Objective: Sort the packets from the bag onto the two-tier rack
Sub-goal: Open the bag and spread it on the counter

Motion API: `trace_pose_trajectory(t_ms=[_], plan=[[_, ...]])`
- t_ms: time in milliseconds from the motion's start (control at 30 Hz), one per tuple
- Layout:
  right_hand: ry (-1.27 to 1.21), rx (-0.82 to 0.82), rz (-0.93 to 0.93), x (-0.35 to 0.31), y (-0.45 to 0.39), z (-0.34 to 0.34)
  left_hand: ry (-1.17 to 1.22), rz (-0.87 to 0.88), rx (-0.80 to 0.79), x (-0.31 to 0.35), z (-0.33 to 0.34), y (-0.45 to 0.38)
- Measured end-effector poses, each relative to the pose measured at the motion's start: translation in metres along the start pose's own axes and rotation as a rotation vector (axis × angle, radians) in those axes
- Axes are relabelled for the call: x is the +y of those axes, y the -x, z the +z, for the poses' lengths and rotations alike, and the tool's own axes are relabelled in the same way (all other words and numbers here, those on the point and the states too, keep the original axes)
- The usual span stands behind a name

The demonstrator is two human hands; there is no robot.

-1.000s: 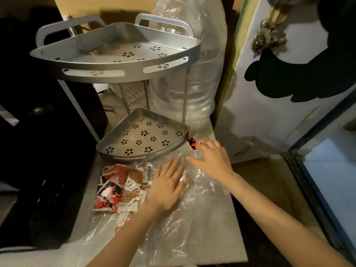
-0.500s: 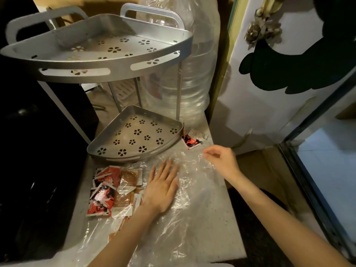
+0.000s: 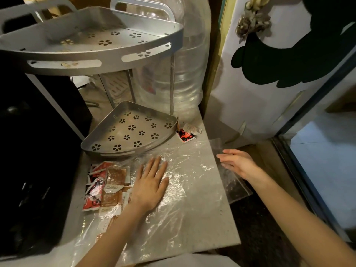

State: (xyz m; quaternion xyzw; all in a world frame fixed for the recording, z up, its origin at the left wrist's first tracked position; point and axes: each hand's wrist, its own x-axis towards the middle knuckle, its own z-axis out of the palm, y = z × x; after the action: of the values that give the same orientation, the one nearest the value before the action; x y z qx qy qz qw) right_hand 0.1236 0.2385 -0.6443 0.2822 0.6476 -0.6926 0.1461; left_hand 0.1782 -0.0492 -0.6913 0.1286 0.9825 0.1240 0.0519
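Observation:
A clear plastic bag (image 3: 188, 182) lies flat on the grey counter, its right end hanging past the edge. Several red and brown packets (image 3: 105, 185) sit inside its left end. My left hand (image 3: 151, 182) presses flat on the bag just right of those packets, fingers straight. My right hand (image 3: 238, 163) hovers over the counter's right edge with fingers extended, by the bag's open end. Two loose packets (image 3: 185, 134), one red and one white, lie by the rack's right corner. The grey two-tier rack has a bare lower tray (image 3: 107, 148) and a bare upper tray (image 3: 113, 60).
A large clear water bottle (image 3: 185, 74) stands behind the rack. A black appliance (image 3: 34, 132) fills the left side. A white door with a dark cut-out (image 3: 269, 74) rises on the right, with the floor (image 3: 323, 160) below the counter edge (image 3: 227, 193).
My right hand has drawn back from the red packet by the rack, moving right and towards me past the counter edge. The left hand has stayed pressed on the bag.

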Motion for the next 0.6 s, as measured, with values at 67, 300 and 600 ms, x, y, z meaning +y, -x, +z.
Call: trace_pose_trajectory(t_ms=[67, 300, 600], plan=[[0.127, 0.058, -0.054, 0.006, 0.000, 0.003, 0.005, -0.006, -0.002, 0.000, 0.001, -0.001], [0.625, 0.104, -0.259, 0.006, -0.002, 0.007, 0.208, 0.000, 0.014, -0.005, -0.004, -0.005], [1.204, 0.198, -0.792, -0.038, 0.036, 0.061, 0.477, -0.015, 0.221, 0.007, -0.047, 0.020]])
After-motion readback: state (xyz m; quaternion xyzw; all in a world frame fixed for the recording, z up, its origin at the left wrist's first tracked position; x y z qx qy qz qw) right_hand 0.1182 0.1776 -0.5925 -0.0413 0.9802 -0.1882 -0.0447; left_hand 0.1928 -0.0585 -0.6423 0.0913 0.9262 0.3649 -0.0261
